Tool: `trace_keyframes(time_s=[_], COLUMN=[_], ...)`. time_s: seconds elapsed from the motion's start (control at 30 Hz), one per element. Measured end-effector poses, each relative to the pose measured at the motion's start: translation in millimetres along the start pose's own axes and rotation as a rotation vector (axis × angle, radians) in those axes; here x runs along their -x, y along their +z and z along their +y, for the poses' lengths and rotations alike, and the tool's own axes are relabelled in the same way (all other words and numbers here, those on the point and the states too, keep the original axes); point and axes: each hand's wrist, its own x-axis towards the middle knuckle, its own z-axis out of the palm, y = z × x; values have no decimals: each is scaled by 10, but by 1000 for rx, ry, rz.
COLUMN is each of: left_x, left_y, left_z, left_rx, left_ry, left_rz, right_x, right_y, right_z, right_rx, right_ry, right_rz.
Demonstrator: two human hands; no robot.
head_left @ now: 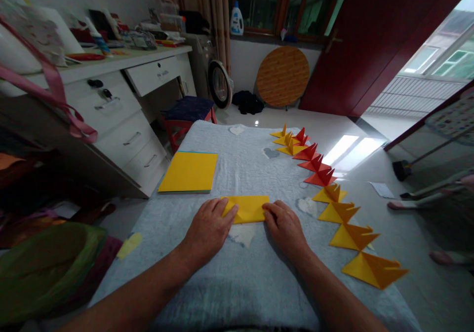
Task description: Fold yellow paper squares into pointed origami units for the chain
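Observation:
A yellow sheet of paper (247, 206), folded into a rectangle, lies on the pale blue cloth-covered table (240, 273) in front of me. My left hand (208, 229) rests flat on the sheet's left end, fingers stretched over its corner. My right hand (284, 225) presses the right end with fingers curled down on the edge. A stack of yellow paper squares (188, 172) lies to the upper left of the hands.
A curved row of several folded yellow paper shapes (353, 236) and red paper shapes (314, 165) runs along the table's right side. A white desk with drawers (122, 105) stands left, a red stool (185, 117) behind the table, a green bag (44, 268) at lower left.

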Motion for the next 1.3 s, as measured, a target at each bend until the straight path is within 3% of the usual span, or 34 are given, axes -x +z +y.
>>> trace_keyframes(time_s=[0.27,0.6,0.77,1.03,1.17,1.3], left_x=[21,31,91,132,133,123], left_y=[117,-65,-16,26,-22,-50], left_z=[-12,34,111,139,146,157], left_rx=[80,96,158,207,226,233], left_ry=[100,155,164,185,187,186], left_rz=[-19,-90,-85,-223,-253,-275], right_x=[0,-12,14,37,67,112], right_y=[1,22,38,2,7,43], right_z=[-7,5,1,-112,-159,-179], right_rx=[-5,-17,3,213,280,203], right_ry=[10,35,10,-134,-210,-367], right_rz=[18,17,46,111,55,-30])
